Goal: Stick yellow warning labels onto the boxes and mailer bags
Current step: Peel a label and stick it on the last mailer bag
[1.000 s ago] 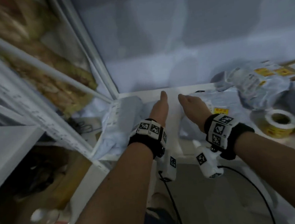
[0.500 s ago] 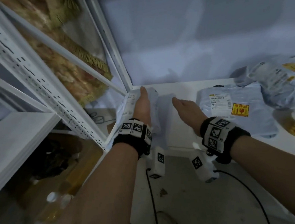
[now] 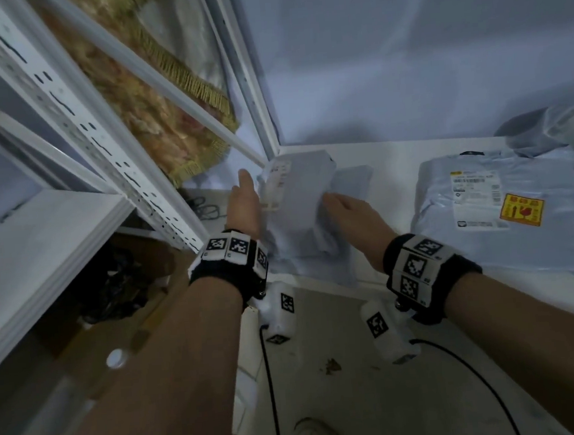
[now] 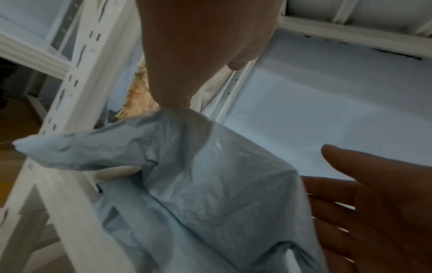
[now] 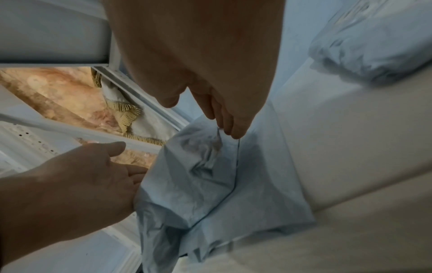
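Observation:
A grey-blue mailer bag with a white shipping slip sits at the left end of the white table, partly raised between my hands. My left hand lies flat against its left side with straight fingers. In the left wrist view those fingers vanish behind the bag. My right hand touches the bag's right side. In the right wrist view its fingertips rest on the crumpled plastic, thumb apart. A second mailer bag at the right bears a yellow warning label.
A white slotted shelf upright and a fringed patterned cloth stand close on the left. Another filled bag lies at the far right by the wall. Wrist-camera cables hang over the floor below the table's edge.
The view has swung left and the label roll has left it. Both hands moved left to the bag in the corner, which now stands raised between them.

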A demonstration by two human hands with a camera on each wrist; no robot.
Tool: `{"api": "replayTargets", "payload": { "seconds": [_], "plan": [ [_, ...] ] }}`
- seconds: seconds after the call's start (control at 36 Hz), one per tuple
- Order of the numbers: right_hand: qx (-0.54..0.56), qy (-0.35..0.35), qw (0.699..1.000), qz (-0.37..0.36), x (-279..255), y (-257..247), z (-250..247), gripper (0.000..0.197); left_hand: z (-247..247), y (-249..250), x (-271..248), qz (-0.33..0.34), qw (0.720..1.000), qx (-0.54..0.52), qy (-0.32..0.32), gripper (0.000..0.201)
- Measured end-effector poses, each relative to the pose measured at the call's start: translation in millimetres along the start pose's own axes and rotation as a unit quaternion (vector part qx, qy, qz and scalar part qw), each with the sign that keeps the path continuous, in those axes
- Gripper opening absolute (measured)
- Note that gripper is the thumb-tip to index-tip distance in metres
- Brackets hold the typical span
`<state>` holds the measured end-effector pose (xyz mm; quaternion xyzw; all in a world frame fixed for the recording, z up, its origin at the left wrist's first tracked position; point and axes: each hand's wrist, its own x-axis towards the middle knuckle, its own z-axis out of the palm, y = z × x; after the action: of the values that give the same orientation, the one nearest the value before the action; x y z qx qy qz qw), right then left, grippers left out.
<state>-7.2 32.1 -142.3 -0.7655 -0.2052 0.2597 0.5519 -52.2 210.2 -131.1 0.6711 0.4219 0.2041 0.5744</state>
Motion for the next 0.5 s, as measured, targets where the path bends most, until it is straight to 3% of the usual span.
{"api": "replayTargets", "payload": {
  "seconds": [0.08, 0.17, 0.28, 0.5],
  "plan": [
    [0.01, -0.02, 1.0, 0.0, 1.5, 1.7, 7.5, 0.047, -7.6, -11.1, 0.5, 0.0, 0.999, 0.044, -0.026, 0.069],
    [0.001, -0.036, 0.999, -0.002, 0.1, 1.6, 11.3, 0.047, -6.6, -10.3, -8.6, -0.024, 0.996, 0.064, -0.055, 0.075],
    [0.007, -0.041, 0.999, 0.001, -1.8, 3.9, 10.7, 0.05, -0.1, -15.0, -5.7, -0.066, 0.995, 0.057, -0.052, 0.101],
    [0.049, -0.003, 0.999, -0.005, -7.9, 6.9, -4.4, 0.04, 18.8, -6.2, -21.6, -0.015, 0.996, 0.022, -0.08, 0.063]
  ]
}}
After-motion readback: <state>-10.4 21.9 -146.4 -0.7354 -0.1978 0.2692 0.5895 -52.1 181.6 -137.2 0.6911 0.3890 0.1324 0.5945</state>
